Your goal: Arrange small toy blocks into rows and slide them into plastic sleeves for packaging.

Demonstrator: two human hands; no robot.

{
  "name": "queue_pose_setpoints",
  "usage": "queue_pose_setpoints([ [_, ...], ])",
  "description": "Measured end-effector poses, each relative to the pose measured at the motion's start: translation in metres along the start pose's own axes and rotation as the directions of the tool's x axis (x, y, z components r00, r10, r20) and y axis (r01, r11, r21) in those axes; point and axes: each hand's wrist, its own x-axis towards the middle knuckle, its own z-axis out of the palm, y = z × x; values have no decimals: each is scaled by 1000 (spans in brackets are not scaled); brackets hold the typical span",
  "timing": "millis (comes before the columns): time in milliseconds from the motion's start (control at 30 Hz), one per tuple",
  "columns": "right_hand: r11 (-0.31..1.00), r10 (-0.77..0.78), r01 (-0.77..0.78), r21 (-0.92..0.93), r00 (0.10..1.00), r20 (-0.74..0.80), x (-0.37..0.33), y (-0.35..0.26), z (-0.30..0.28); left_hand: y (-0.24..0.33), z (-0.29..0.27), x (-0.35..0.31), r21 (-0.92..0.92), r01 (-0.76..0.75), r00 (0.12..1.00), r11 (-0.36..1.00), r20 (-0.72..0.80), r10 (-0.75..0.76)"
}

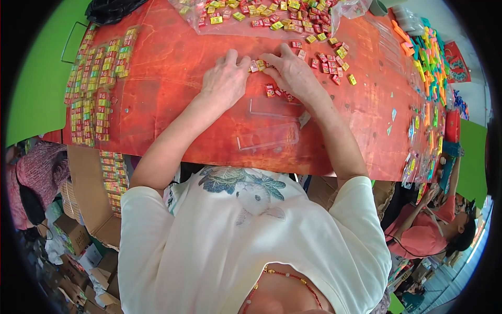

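Observation:
Between my two hands is a short row of small red and yellow boxes (256, 66), lying on the red table (172, 68). My left hand (226, 78) has bent fingers closed in at the row's left end. At its right end my right hand (294, 73) pinches with thumb and fingers, which partly cover the boxes. A few loose red boxes (270, 91) lie just below my right hand. Closer to me are two clear plastic trays, a nearer one (269, 137) and a farther one (277, 108) partly beside my right forearm.
A large pile of small boxes (298, 18) spreads over clear plastic at the far edge, with several scattered boxes (332, 65) right of my hand. Filled packs (99, 68) line the left side. Colourful plastic pieces (431, 63) cover the right end, near a person in pink (426, 227).

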Motion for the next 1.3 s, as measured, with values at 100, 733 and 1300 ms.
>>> queue_pose_setpoints([
  [100, 999, 49, -48, 17, 998, -30, -6, -5, 1, 2, -1, -2, 14, -49, 997, 999, -51, 49],
  [733, 915, 396, -380, 136, 909, -129, -129, -54, -31, 34, -3, -65, -160, -252, 967, 954, -90, 240],
  [1300, 962, 251, -229, 148, 956, -149, -110, -68, -2, 7, -6, -57, -129, -323, 942, 938, 53, 332],
])
